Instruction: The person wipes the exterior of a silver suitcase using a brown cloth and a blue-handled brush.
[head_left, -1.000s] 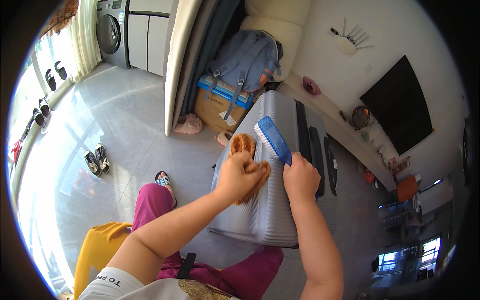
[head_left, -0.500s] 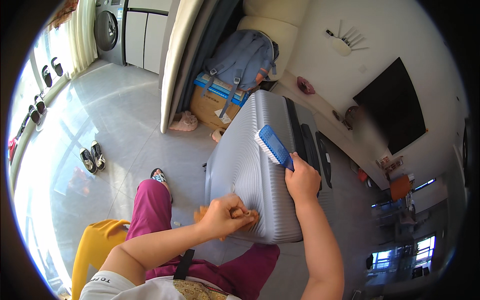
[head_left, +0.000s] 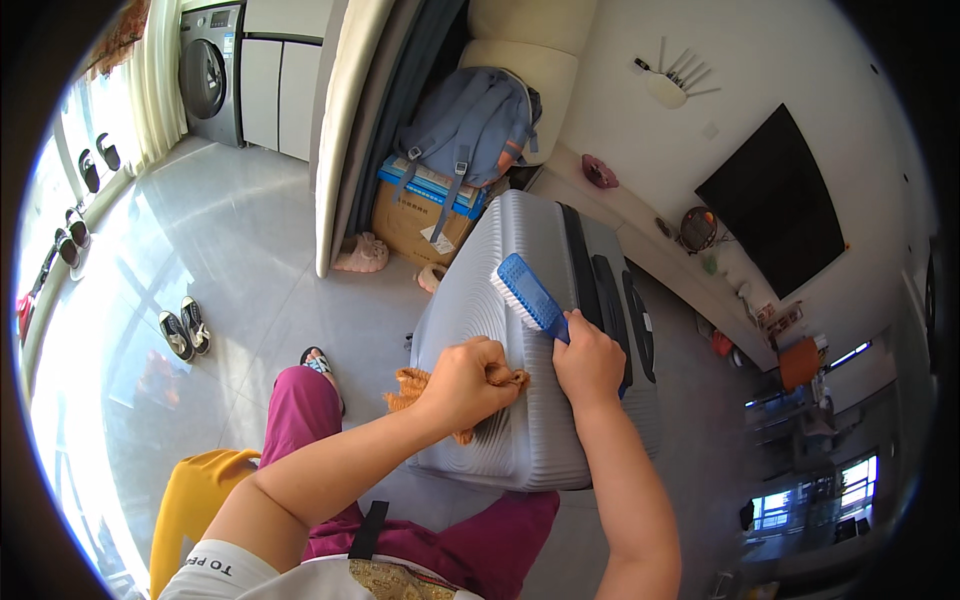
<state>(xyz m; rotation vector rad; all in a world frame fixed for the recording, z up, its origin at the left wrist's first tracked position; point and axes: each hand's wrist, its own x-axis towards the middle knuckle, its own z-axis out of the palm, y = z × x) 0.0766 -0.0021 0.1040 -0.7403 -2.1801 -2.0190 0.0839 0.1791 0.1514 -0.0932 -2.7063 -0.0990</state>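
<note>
Left hand (head_left: 466, 382) has just slid back up the ribbed face of the grey suitcase (head_left: 470, 310), off its near edge, fingers bunched on the brown cloth (head_left: 408, 388), so I guess that stretch gets the rub now. Right hand (head_left: 590, 365) grips the blue brush (head_left: 530, 293), same as before. Suitcase's right in front; decent room leftward over the floor (head_left: 265, 250), but the cardboard box (head_left: 405, 222) crowds the far end.

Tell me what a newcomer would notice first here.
Probably the large grey suitcase at the centre, with a bright blue brush in the right hand and an orange-brown cloth in the left hand. Beyond these, a blue-grey backpack sits above a cardboard box.
</note>
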